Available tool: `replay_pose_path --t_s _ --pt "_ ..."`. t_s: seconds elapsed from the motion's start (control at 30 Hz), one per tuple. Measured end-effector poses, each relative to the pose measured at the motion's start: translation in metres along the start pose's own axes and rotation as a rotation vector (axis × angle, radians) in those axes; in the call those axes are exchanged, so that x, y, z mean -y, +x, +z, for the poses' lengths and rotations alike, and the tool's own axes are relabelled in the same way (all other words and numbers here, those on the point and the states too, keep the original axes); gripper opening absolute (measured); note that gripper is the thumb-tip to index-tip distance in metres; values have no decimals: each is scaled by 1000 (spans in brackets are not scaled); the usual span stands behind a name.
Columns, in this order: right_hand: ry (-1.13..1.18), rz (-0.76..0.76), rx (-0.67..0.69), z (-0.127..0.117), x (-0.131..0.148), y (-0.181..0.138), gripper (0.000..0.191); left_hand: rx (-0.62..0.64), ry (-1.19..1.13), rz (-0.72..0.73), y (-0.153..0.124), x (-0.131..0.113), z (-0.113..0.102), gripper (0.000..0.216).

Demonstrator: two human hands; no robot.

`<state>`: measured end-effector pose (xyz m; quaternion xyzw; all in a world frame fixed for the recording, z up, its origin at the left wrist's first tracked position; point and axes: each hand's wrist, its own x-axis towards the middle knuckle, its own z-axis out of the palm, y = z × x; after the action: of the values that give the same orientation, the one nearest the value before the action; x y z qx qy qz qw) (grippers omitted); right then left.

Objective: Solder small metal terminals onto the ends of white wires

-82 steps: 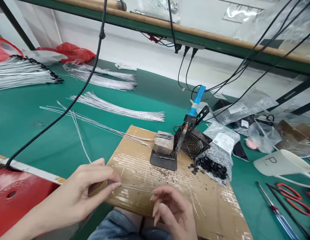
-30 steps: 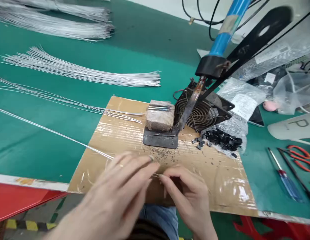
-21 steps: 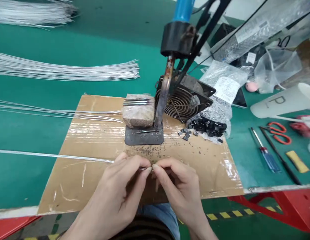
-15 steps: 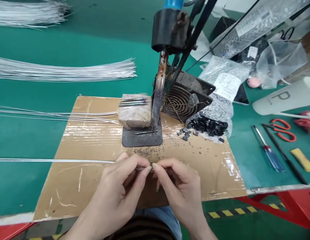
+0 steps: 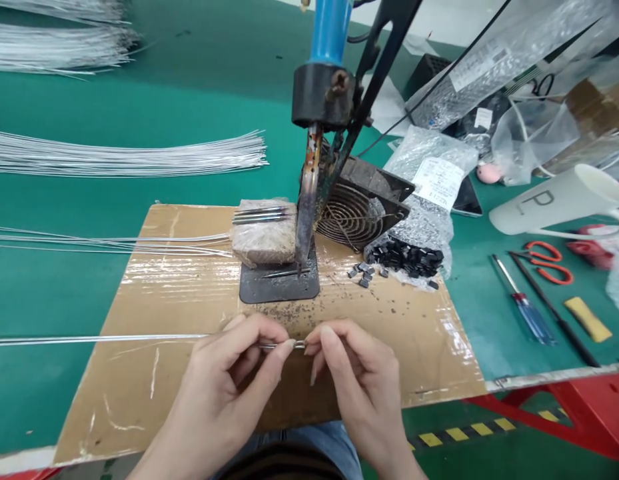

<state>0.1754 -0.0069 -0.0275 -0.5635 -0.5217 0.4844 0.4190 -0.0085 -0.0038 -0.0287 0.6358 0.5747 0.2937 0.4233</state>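
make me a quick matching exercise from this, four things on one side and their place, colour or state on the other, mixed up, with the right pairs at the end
Things
1. nearest wires
2. mug
3. cardboard
4. small black pieces

Descriptions
A. white, marked with a P
B. partly heaped at the clear bag, a few loose
C. brown, lying on the green table
D. pinched in the left hand

Right pairs: 1-D, 2-A, 3-C, 4-B
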Motion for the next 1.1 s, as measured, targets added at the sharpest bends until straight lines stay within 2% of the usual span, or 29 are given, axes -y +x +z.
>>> replay_pose_path --t_s 0.13,0.3,0.37,0.43,0.53,0.6,0.67,0.73,1.1 --pt "-41 -31 109 -2 2 3 23 7 -24 -16 2 0 1 15" --pt "-155 -225 159 1 0 6 20 67 -80 -46 1 -1 -1 19" --pt "-183 -297 150 3 -2 6 19 70 -113 -61 0 -1 -1 21" --pt "-192 -337 56 5 -5 4 18 59 -140 -76 0 -1 -1 21" --pt "-111 -209 -155 6 -5 0 20 22 -174 -102 0 0 0 21" --pt "-2 -43 -201 8 -2 -2 26 0 -198 -122 0 -1 0 22" --pt "101 74 -170 11 2 -3 29 -34 -212 -144 -1 -3 1 21" --pt "182 128 -133 15 6 -4 29 -74 -224 -165 -1 -6 1 21" --pt "466 219 -53 27 6 -4 14 -113 -241 -128 -1 -13 1 25"
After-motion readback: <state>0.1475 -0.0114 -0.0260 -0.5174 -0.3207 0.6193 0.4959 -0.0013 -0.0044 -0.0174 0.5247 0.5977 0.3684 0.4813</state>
